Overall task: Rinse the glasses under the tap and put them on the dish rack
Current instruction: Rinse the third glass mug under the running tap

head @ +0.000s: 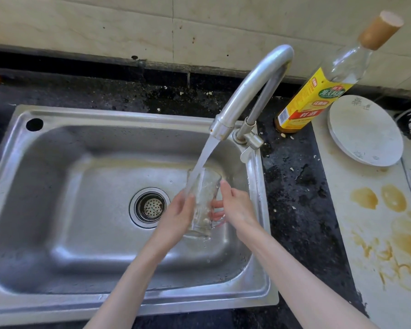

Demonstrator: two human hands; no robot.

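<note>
A clear glass mug (pixel 203 198) with a handle is held over the steel sink (pixel 57 162), its mouth tilted up under the tap (pixel 249 91). A stream of water (pixel 205 157) runs from the spout into the glass. My left hand (pixel 179 213) grips the glass on its left side. My right hand (pixel 236 206) holds it from the right, fingers near the handle. No dish rack is in view.
The sink drain (pixel 150 207) lies left of the hands. A yellow-labelled bottle (pixel 318 96) stands behind the tap on the dark counter (pixel 294 186). A white plate (pixel 365 131) rests on a stained white board (pixel 377 222) at the right.
</note>
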